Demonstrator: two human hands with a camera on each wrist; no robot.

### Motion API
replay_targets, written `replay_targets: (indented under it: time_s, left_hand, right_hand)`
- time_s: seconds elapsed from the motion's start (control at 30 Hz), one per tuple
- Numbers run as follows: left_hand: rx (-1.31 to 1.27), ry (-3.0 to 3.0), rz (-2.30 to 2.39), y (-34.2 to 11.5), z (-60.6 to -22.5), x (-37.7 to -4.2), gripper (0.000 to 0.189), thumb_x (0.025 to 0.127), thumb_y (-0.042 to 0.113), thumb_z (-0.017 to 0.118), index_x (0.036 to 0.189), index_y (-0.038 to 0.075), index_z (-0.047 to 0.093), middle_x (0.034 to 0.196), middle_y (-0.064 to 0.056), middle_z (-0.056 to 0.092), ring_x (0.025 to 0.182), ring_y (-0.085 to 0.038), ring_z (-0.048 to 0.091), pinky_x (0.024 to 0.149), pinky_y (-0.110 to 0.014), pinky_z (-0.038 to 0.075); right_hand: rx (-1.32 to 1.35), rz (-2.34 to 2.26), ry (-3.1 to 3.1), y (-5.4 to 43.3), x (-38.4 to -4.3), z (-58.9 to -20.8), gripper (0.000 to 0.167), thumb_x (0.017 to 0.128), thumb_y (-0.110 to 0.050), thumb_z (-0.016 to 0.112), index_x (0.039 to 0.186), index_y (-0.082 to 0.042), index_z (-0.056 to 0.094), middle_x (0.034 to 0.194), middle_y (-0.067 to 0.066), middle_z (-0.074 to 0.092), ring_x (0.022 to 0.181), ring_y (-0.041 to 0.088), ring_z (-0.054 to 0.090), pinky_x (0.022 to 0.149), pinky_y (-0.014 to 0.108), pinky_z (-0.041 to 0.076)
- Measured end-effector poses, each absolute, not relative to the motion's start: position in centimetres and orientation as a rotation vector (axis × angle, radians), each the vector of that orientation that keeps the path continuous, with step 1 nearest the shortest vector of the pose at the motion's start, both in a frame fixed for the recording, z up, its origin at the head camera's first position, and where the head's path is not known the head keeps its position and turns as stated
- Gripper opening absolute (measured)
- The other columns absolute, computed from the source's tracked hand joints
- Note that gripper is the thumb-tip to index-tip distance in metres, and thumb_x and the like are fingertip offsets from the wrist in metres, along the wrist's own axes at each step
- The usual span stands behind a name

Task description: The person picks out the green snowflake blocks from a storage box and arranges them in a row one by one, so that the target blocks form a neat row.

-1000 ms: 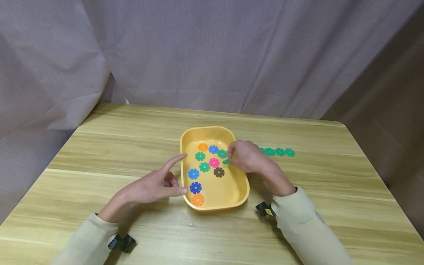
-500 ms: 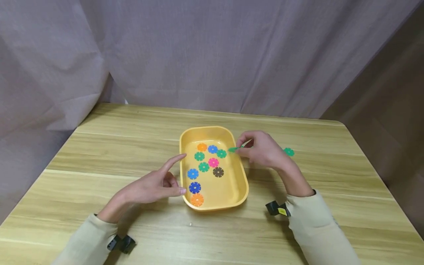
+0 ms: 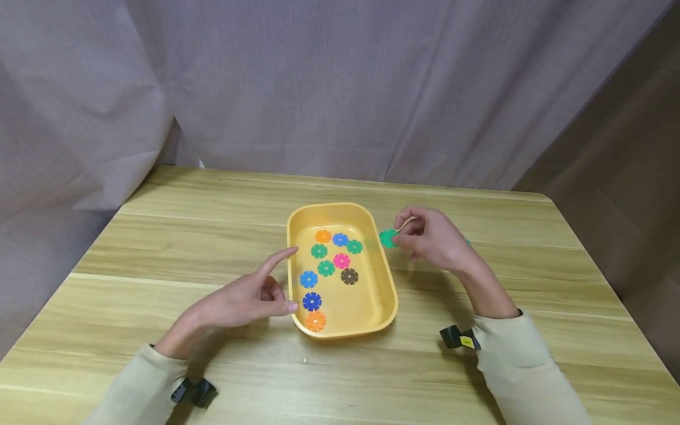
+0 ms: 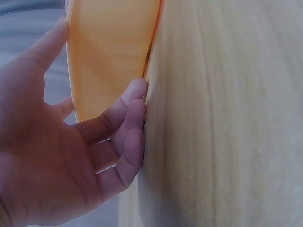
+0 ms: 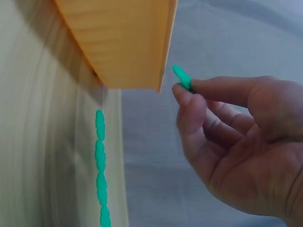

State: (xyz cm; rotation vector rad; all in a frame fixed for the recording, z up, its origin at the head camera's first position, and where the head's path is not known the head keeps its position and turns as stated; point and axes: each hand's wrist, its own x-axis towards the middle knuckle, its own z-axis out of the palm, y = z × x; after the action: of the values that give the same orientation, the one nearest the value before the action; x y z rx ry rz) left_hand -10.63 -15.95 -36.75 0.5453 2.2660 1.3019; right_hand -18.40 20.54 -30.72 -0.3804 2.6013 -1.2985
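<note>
The right hand pinches a green notched plastic disc between thumb and forefinger, beside the right rim of the yellow tray. In the right wrist view the same disc shows nearly edge-on at the fingertips. At the opposite side, the left hand touches the tray's left rim with straight thumb and forefinger. Its other fingers bend loosely low beside the tray wall, near the tabletop. Inside the tray lie several discs, among them a pink disc, a brown disc and a dark blue disc.
A row of joined green discs lies on the wooden table, right of the tray; the right hand mostly hides it in the head view. A grey curtain hangs behind the table. Black wrist cameras sit under both sleeves.
The right hand has lifted a green disc from the tray and carried it right, past the rim. The disc has turned its face to the head camera. The left hand stays put.
</note>
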Motion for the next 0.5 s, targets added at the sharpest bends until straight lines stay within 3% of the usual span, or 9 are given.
replay_targets:
  time_s: [0.23,0.5]
  left_hand:
    - [0.553,2.259,1.308,-15.9,-36.8,-10.6,0.102,0.098,0.036,0.077,0.171,0.030,0.006,0.097,-0.008,0.071,0.087,-0.022,0.069,0.079,-0.029,0.054]
    - [0.548,2.251,1.311,-15.9,-36.7,-10.7,0.102,0.098,0.036,0.077,0.171,0.030,0.006,0.097,-0.008,0.071,0.087,-0.022,0.068,0.078,-0.029,0.054]
  right_hand:
    - [-0.409,-1.325,2.649,21.7,-18.5,-31.1,0.015,0.098,-0.004,0.070,0.113,-0.002,0.073,0.095,0.018,0.071,0.077,0.018,0.067,0.064,0.036,0.062]
    - [-0.394,-1.362,2.638,22.8,-18.7,-31.5,0.021,0.097,-0.005,0.073,0.118,-0.001,0.073,0.100,0.024,0.072,0.078,0.021,0.071,0.065,0.037,0.062]
